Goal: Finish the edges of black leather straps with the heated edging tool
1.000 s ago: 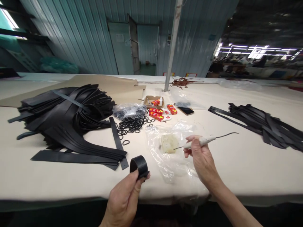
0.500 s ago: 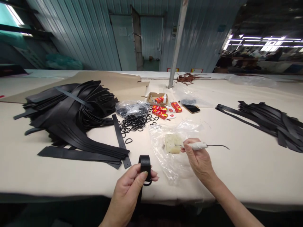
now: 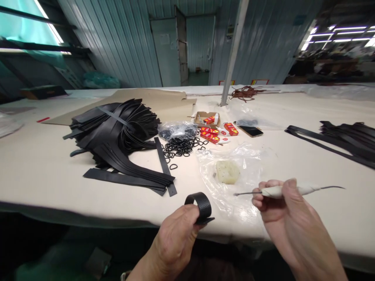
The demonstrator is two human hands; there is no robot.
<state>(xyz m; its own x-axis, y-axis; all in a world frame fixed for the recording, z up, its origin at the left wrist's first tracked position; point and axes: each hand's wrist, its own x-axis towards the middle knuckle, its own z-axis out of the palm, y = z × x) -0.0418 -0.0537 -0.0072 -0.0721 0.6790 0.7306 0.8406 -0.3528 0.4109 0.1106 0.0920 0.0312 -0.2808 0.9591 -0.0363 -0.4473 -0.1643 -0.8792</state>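
My left hand (image 3: 178, 234) pinches a black leather strap (image 3: 202, 205) bent into a loop, above the table's front edge. The D-ring seen on it a moment ago is hidden now. In my right hand (image 3: 293, 214) is a thin metal tool with a white wrapped handle (image 3: 275, 191); a straight tip points left and a curved wire end sticks out right. Between and beyond the hands, a pale yellowish block (image 3: 227, 172), perhaps wax, lies on a clear plastic sheet (image 3: 243, 203). The tool's tip is apart from both block and strap.
At left lies a tied bundle of black straps (image 3: 117, 132), with loose black D-rings (image 3: 180, 146) beside it. Red glue boxes (image 3: 209, 135), a small carton (image 3: 200, 120) and a phone (image 3: 249, 129) are farther back. A metal post (image 3: 234, 54) rises from the table; more straps (image 3: 348, 138) lie right.
My right hand has drawn the tool away from the block, toward me and right. The left hand has turned over, tilting the strap loop. The view has swung left.
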